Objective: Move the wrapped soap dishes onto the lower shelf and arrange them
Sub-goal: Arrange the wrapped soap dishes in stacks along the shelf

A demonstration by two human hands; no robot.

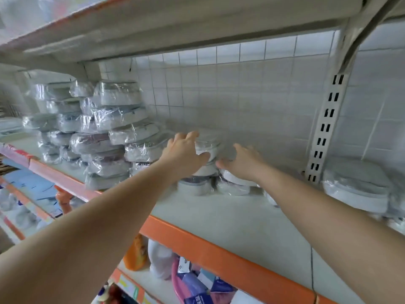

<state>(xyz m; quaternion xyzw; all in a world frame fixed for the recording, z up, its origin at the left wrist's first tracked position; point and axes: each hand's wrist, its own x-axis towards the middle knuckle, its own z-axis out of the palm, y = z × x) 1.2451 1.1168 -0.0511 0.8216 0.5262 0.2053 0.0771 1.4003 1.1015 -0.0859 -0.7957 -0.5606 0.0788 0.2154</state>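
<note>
Both arms reach over the pale shelf [230, 218] with its orange front edge. My left hand [186, 150] grips the top of a small stack of wrapped soap dishes [207, 145] near the shelf's back middle. My right hand [243, 161] lies with spread fingers on the right side of that stack, over a wrapped dish [234, 178]. More wrapped dishes [195, 187] sit at the stack's base. A tall pile of plastic-wrapped soap dishes [103, 132] fills the left of the shelf. The picture is blurred by motion.
Another wrapped white item [357, 189] sits at the far right beside a slotted upright [326, 126]. A wire grid back panel [219, 84] closes the rear. The shelf above [153, 25] hangs low. An orange bottle [135, 255] and packets [197, 284] lie on the shelf below.
</note>
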